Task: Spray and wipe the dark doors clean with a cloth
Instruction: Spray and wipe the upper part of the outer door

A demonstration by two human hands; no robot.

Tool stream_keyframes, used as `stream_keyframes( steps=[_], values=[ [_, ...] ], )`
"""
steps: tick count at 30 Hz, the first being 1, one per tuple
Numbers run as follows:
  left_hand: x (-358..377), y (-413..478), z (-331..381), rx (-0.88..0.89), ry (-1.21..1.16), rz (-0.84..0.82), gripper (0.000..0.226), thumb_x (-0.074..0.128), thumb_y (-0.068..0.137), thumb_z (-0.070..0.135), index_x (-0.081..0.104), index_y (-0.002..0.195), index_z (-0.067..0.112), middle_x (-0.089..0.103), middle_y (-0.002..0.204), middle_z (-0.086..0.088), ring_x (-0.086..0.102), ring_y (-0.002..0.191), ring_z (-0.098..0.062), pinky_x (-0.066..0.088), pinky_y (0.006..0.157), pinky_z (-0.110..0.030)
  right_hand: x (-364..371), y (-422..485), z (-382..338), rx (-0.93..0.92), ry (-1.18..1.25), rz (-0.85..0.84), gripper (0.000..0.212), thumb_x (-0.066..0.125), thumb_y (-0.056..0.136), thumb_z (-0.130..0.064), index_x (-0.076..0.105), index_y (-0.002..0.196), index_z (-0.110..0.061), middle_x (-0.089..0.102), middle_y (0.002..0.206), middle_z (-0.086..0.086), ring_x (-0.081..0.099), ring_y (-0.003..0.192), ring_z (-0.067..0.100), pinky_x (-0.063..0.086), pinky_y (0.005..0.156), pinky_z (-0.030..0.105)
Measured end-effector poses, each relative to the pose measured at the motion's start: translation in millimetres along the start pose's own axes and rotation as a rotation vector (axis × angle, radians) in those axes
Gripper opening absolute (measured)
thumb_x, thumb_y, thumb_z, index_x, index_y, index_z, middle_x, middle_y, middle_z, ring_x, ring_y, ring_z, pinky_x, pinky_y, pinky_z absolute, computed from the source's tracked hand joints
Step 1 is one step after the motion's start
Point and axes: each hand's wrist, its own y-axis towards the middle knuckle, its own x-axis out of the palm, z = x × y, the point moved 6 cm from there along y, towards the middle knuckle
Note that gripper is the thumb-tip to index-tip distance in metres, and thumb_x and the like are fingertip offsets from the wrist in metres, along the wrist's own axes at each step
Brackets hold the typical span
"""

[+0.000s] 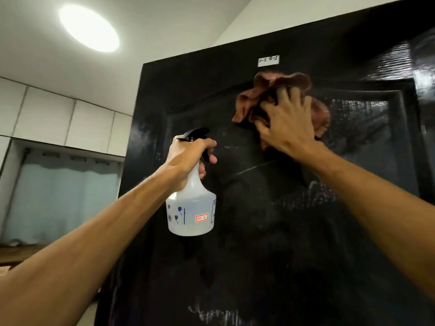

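Note:
A tall dark door (270, 231) with a raised panel frame fills the right of the view, streaked with wet smears. My right hand (287, 123) presses a crumpled brown cloth (266, 90) flat against the door's upper panel. My left hand (190, 158) grips the neck of a translucent spray bottle (191, 212) with a black trigger head, held upright close to the door's left side, nozzle pointing at the door. The bottle carries a small red-bordered label and is partly filled with clear liquid.
A small white label (268, 60) sticks near the door's top edge. White upper cabinets (66, 121) line the wall at left, above a pale curtain (61, 198). A round ceiling light (89, 28) glows overhead. A wooden surface (14, 254) shows at lower left.

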Motion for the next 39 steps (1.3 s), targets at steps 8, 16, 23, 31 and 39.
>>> stream_keyframes(
  steps=[8, 16, 23, 31, 39],
  values=[
    [-72, 15, -20, 0.022, 0.08, 0.055, 0.019, 0.069, 0.095, 0.023, 0.069, 0.1, 0.005, 0.075, 0.081, -0.016, 0.044, 0.043, -0.017, 0.042, 0.045, -0.027, 32, 37, -73, -0.262, 0.134, -0.066, 0.05, 0.037, 0.101, -0.044, 0.053, 0.142, -0.022, 0.039, 0.156, 0.013, 0.029, 0.145, 0.039, 0.017, 0.12, 0.061],
    [-141, 18, -57, -0.038, 0.096, 0.109, 0.017, 0.068, 0.097, 0.023, 0.068, 0.103, 0.007, 0.074, 0.08, -0.014, 0.047, 0.044, -0.015, 0.042, 0.042, -0.024, 69, 36, -187, -0.477, 0.171, -0.063, 0.049, 0.045, 0.102, -0.037, 0.052, 0.145, -0.014, 0.049, 0.149, 0.016, 0.039, 0.139, 0.04, 0.009, 0.122, 0.053],
    [-184, 28, -79, -0.014, 0.168, 0.183, 0.005, 0.066, 0.098, 0.019, 0.067, 0.1, 0.015, 0.074, 0.076, -0.013, 0.049, 0.043, -0.013, 0.044, 0.043, -0.024, 104, 4, -261, -0.623, 0.176, -0.128, 0.053, 0.034, 0.099, -0.037, 0.054, 0.142, -0.014, 0.048, 0.149, 0.012, 0.039, 0.141, 0.033, 0.017, 0.124, 0.05],
    [-213, 40, -108, 0.014, 0.202, 0.231, 0.015, 0.067, 0.097, 0.019, 0.067, 0.107, 0.008, 0.077, 0.083, -0.02, 0.048, 0.04, -0.017, 0.045, 0.044, -0.027, 129, 10, -298, -0.669, 0.137, -0.151, 0.056, 0.034, 0.096, -0.043, 0.049, 0.146, -0.021, 0.044, 0.154, 0.007, 0.032, 0.147, 0.031, 0.016, 0.123, 0.052],
    [-240, 44, -134, -0.003, 0.231, 0.24, 0.022, 0.064, 0.098, 0.019, 0.067, 0.117, 0.008, 0.077, 0.082, -0.017, 0.047, 0.043, -0.02, 0.047, 0.048, -0.029, 148, 41, -333, -0.507, 0.118, -0.119, 0.06, 0.041, 0.097, -0.035, 0.035, 0.155, -0.019, 0.034, 0.161, 0.008, 0.021, 0.151, 0.033, 0.005, 0.124, 0.054]
  ],
)
